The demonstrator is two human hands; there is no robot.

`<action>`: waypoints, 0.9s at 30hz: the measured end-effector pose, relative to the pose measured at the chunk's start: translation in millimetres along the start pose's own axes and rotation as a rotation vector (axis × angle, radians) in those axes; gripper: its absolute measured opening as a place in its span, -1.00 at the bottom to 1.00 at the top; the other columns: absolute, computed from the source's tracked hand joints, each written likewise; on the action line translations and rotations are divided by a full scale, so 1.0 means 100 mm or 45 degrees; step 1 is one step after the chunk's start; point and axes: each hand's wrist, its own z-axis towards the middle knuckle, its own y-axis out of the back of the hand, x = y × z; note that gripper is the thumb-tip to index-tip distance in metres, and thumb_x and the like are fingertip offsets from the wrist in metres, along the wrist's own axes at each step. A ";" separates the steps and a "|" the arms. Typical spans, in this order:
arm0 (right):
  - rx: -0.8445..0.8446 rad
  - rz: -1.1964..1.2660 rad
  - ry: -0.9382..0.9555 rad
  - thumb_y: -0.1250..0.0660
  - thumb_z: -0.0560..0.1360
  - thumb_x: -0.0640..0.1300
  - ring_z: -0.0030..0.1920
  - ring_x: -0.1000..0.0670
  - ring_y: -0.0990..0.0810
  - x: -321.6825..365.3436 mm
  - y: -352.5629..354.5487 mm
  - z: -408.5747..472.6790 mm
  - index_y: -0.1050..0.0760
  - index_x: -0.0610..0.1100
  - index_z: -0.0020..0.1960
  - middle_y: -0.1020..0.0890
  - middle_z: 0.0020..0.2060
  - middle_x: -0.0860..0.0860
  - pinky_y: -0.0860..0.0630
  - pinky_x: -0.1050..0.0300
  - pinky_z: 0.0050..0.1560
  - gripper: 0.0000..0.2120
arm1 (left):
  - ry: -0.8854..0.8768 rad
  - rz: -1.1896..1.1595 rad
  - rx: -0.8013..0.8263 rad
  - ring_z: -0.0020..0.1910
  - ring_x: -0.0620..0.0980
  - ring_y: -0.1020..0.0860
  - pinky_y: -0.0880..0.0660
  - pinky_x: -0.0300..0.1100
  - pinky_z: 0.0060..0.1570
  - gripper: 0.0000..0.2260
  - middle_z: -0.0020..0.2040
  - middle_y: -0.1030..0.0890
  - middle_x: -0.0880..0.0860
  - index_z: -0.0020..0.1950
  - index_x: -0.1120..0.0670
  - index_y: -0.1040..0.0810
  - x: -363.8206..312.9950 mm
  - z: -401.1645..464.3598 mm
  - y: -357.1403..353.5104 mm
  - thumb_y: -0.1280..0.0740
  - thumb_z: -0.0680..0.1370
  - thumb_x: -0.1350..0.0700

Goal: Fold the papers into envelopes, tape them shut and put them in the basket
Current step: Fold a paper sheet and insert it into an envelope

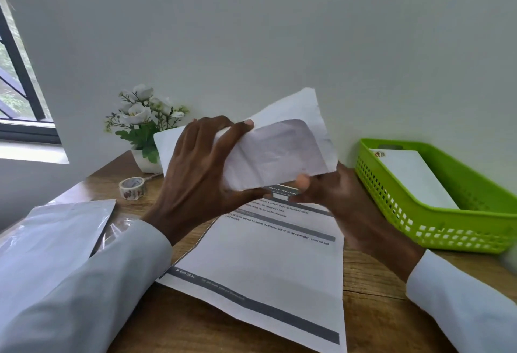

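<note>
I hold a folded white paper (279,145) up above the table, its top flap standing open. My left hand (201,165) grips its left end, thumb on top. My right hand (330,187) pinches its lower right corner from beneath. Under my hands a printed sheet (265,263) lies flat on the wooden table (372,291). A roll of patterned tape (132,187) rests at the back left. The green basket (447,229) stands at the right, with a taped white envelope (414,176) inside it.
A stack of paper in a clear plastic wrapper (56,229) lies at the left under my left sleeve. A white pot of artificial flowers (145,126) stands against the wall. A window (16,87) is at far left.
</note>
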 end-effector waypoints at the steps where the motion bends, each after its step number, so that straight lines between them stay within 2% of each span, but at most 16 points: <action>1: -0.014 -0.032 0.033 -0.57 0.28 0.14 0.10 -0.01 -0.69 0.00 -0.06 -0.01 -0.59 0.00 0.19 -0.72 0.07 0.00 -0.64 -0.05 0.08 -0.47 | -0.019 -0.009 -0.054 0.14 0.28 -0.46 -0.39 0.12 0.18 -0.17 0.19 -0.51 0.30 0.39 0.08 -0.25 -0.03 0.01 0.00 -0.43 0.34 -0.39; 4: -0.143 -0.078 0.168 -0.52 0.42 -0.08 -0.10 -0.07 -0.73 0.04 -0.21 -0.01 -0.68 -0.12 0.00 -0.75 -0.12 -0.12 -0.66 -0.13 -0.03 -0.81 | -0.078 -0.069 -0.159 0.21 0.29 -0.44 -0.41 0.11 0.19 -0.13 0.24 -0.47 0.35 0.39 0.07 -0.20 -0.08 0.02 0.00 -0.47 0.32 -0.39; 6: -0.211 -0.090 0.265 -0.48 0.47 -0.13 -0.24 -0.03 -0.73 0.06 -0.23 0.02 -0.70 -0.17 -0.14 -0.75 -0.25 -0.09 -0.66 0.07 -0.19 -0.90 | -0.096 -0.142 -0.170 0.31 0.22 -0.39 -0.41 0.07 0.24 -0.08 0.32 -0.39 0.32 0.42 0.05 -0.13 -0.07 0.00 0.00 -0.49 0.30 -0.38; 8: -0.276 -0.164 0.360 -0.47 0.48 -0.13 -0.33 0.09 -0.68 0.07 -0.21 0.03 -0.71 -0.15 -0.20 -0.74 -0.32 -0.05 -0.56 0.28 -0.28 -0.88 | -0.063 -0.239 -0.187 0.37 0.15 -0.35 -0.42 0.05 0.26 -0.06 0.36 -0.33 0.25 0.43 0.07 -0.11 -0.04 0.00 0.00 -0.52 0.30 -0.33; 9: -0.315 -0.203 0.406 -0.47 0.47 -0.13 -0.34 0.13 -0.64 0.07 -0.18 0.04 -0.71 -0.11 -0.21 -0.73 -0.33 -0.06 -0.53 0.31 -0.30 -0.90 | -0.035 -0.274 -0.210 0.38 0.11 -0.34 -0.43 0.04 0.26 -0.07 0.36 -0.32 0.23 0.42 0.09 -0.12 -0.03 0.00 0.00 -0.53 0.30 -0.30; 10: -0.331 -0.208 0.452 -0.48 0.46 -0.14 -0.32 0.16 -0.61 0.08 -0.16 0.05 -0.72 -0.04 -0.19 -0.74 -0.31 -0.03 -0.51 0.34 -0.28 -0.93 | -0.006 -0.293 -0.242 0.37 0.08 -0.34 -0.45 0.03 0.24 -0.10 0.36 -0.32 0.23 0.41 0.10 -0.14 -0.02 0.01 0.00 -0.54 0.32 -0.27; 13: -0.303 -0.175 0.589 -0.47 0.46 -0.25 -0.16 0.27 -0.66 0.09 -0.14 0.08 -0.71 0.16 -0.04 -0.72 -0.18 0.27 -0.52 0.40 -0.12 -0.71 | 0.085 -0.314 -0.362 0.26 -0.03 -0.38 -0.46 -0.11 0.13 -0.26 0.32 -0.34 0.15 0.38 0.12 -0.21 -0.02 0.02 0.02 -0.52 0.40 -0.15; 15: -0.261 -0.288 0.670 -0.44 0.48 -0.28 -0.05 0.20 -0.69 0.09 -0.11 0.09 -0.69 0.10 0.06 -0.72 -0.09 0.26 -0.54 0.34 -0.03 -0.70 | 0.113 -0.302 -0.412 0.14 -0.12 -0.38 -0.41 -0.22 0.03 -0.40 0.24 -0.38 0.08 0.33 0.13 -0.28 -0.04 0.04 0.06 -0.46 0.46 -0.13; 18: -0.243 -0.606 0.751 -0.42 0.50 -0.35 0.06 0.12 -0.69 0.02 0.01 0.13 -0.68 -0.08 0.11 -0.72 0.03 0.13 -0.55 0.23 0.09 -0.74 | 0.032 -0.275 -0.436 0.00 -0.01 -0.45 -0.35 -0.24 -0.02 -0.63 0.06 -0.53 0.10 0.16 0.17 -0.46 -0.07 0.05 0.09 -0.42 0.51 -0.05; 20: -0.233 -0.700 0.710 -0.44 0.49 -0.36 0.06 0.13 -0.68 0.02 0.06 0.14 -0.69 -0.13 0.09 -0.72 0.02 0.08 -0.57 0.20 0.11 -0.77 | 0.007 -0.305 -0.439 -0.06 0.03 -0.48 -0.36 -0.19 -0.04 -0.77 -0.06 -0.60 0.08 0.01 0.20 -0.56 -0.12 0.06 0.10 -0.44 0.50 0.06; 22: -0.209 -0.607 0.590 -0.47 0.47 -0.27 -0.01 0.16 -0.69 0.05 0.08 0.13 -0.69 -0.10 0.05 -0.74 -0.06 0.11 -0.58 0.23 0.04 -0.82 | 0.073 -0.358 -0.404 -0.10 -0.01 -0.48 -0.37 -0.20 -0.06 -0.82 -0.11 -0.57 0.01 -0.12 0.26 -0.63 -0.16 0.06 0.10 -0.44 0.49 0.12; 25: -0.212 -0.377 0.474 -0.48 0.44 -0.18 -0.17 0.26 -0.66 0.13 0.07 0.13 -0.69 -0.03 -0.02 -0.73 -0.20 0.22 -0.51 0.39 -0.12 -0.87 | 0.199 -0.466 -0.325 -0.15 0.01 -0.50 -0.42 -0.22 -0.19 -0.80 -0.13 -0.58 0.00 -0.14 0.27 -0.65 -0.20 0.07 0.10 -0.44 0.49 0.12; 27: -0.244 -0.217 0.475 -0.48 0.40 -0.18 -0.17 0.23 -0.67 0.19 0.06 0.14 -0.69 -0.10 -0.02 -0.74 -0.19 0.17 -0.53 0.38 -0.13 -0.85 | 0.248 -0.554 -0.307 -0.23 -0.01 -0.49 -0.42 -0.21 -0.31 -0.84 -0.17 -0.59 0.00 -0.11 0.21 -0.64 -0.21 0.07 0.11 -0.45 0.49 0.11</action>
